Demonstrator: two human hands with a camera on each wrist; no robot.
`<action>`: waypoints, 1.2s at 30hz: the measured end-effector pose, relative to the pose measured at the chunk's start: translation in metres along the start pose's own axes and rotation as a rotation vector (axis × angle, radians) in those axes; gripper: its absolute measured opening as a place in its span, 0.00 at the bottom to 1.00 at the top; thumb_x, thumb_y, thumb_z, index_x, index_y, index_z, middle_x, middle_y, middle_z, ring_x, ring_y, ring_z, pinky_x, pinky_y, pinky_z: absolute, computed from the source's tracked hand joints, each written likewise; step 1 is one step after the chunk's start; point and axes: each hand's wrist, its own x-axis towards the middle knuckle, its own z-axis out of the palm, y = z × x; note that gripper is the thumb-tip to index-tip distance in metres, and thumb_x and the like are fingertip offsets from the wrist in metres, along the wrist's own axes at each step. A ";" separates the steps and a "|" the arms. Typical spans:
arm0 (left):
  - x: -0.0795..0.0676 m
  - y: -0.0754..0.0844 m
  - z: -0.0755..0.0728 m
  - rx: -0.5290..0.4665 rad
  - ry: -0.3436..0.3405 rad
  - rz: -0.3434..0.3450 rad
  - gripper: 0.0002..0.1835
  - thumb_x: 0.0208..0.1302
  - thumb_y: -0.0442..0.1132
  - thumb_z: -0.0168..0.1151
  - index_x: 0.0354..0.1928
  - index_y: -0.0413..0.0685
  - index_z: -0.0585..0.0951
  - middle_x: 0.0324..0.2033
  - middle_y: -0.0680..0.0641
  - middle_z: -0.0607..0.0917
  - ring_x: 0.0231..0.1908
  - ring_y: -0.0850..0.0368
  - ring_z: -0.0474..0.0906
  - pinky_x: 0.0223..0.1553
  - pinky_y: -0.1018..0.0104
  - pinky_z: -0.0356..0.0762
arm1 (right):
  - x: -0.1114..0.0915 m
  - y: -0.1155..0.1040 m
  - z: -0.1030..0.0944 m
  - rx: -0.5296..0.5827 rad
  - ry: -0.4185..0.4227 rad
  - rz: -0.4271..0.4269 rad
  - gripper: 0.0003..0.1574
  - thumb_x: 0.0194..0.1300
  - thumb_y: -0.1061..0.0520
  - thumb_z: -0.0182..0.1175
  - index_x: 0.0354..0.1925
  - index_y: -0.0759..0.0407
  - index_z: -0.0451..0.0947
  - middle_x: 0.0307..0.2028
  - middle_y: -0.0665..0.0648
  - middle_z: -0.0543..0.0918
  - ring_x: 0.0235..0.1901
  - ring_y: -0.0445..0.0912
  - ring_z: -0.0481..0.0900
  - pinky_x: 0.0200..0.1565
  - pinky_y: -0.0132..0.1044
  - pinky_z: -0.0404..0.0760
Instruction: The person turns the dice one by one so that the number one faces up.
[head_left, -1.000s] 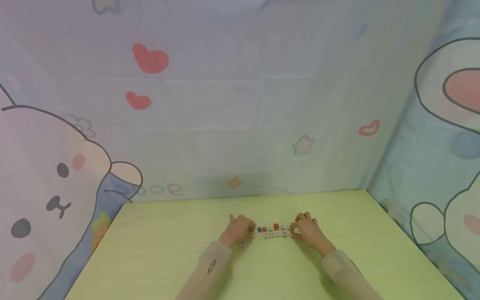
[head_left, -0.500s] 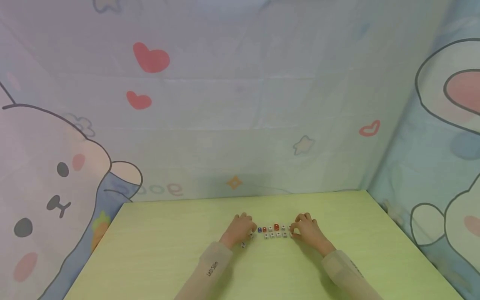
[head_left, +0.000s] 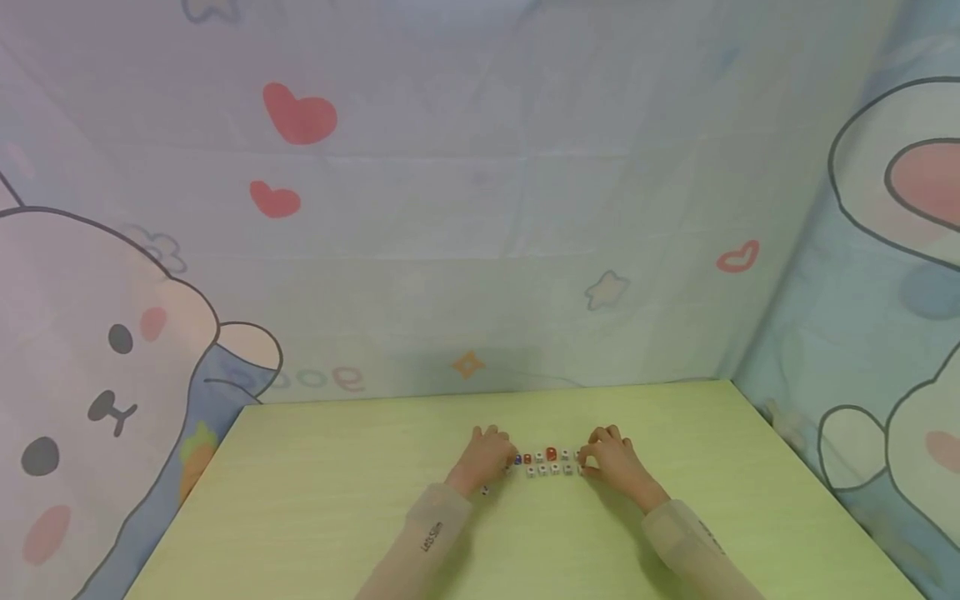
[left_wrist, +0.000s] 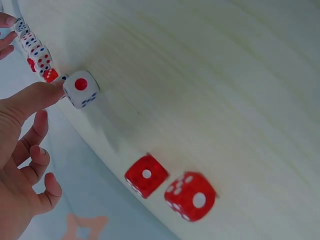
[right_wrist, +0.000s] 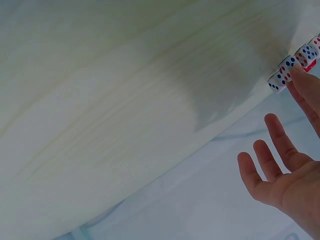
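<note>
My left hand point(head_left: 487, 458) is at the left end of two short rows of small dice. Between its thumb and a finger largely hidden in the left wrist view, it pinches a white die point(left_wrist: 81, 89) with one red spot facing the camera. The other fingers curl loosely. My right hand point(head_left: 613, 460) is at the opposite end, thumb and index finger against the end white dice point(right_wrist: 287, 67); its remaining fingers spread apart. A blue die point(head_left: 517, 459), a small red die point(head_left: 528, 458) and a larger red die point(head_left: 552, 454) stand in the far row.
Two red dice point(left_wrist: 190, 196) lie apart from the rows in the left wrist view. One loose die point(head_left: 484, 490) lies near my left wrist. The pale yellow-green table point(head_left: 300, 500) ends at a printed cloth backdrop point(head_left: 420, 250).
My left hand has shifted slightly right, the white die moving with it toward the rows. The right hand has stayed at the right end.
</note>
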 end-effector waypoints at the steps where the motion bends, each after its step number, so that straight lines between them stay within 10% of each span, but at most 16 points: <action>1: 0.001 0.001 0.001 -0.004 0.006 -0.001 0.02 0.48 0.40 0.66 0.24 0.57 0.82 0.25 0.56 0.79 0.30 0.60 0.68 0.46 0.50 0.67 | 0.000 0.000 0.000 -0.001 0.000 -0.001 0.05 0.47 0.56 0.67 0.26 0.47 0.81 0.36 0.54 0.74 0.40 0.51 0.65 0.32 0.45 0.66; 21: 0.010 0.015 0.000 -0.022 -0.003 -0.007 0.02 0.46 0.43 0.66 0.25 0.56 0.82 0.23 0.56 0.76 0.28 0.61 0.64 0.43 0.55 0.66 | 0.000 -0.002 0.000 0.026 0.004 0.005 0.05 0.46 0.58 0.68 0.26 0.49 0.81 0.35 0.54 0.74 0.40 0.50 0.64 0.33 0.44 0.65; 36: -0.021 -0.013 -0.018 0.001 0.033 0.004 0.13 0.47 0.55 0.64 0.32 0.57 0.82 0.27 0.55 0.70 0.31 0.59 0.55 0.38 0.58 0.55 | 0.000 -0.003 -0.002 0.009 -0.019 0.014 0.05 0.47 0.56 0.67 0.27 0.49 0.81 0.36 0.55 0.74 0.41 0.52 0.66 0.34 0.47 0.67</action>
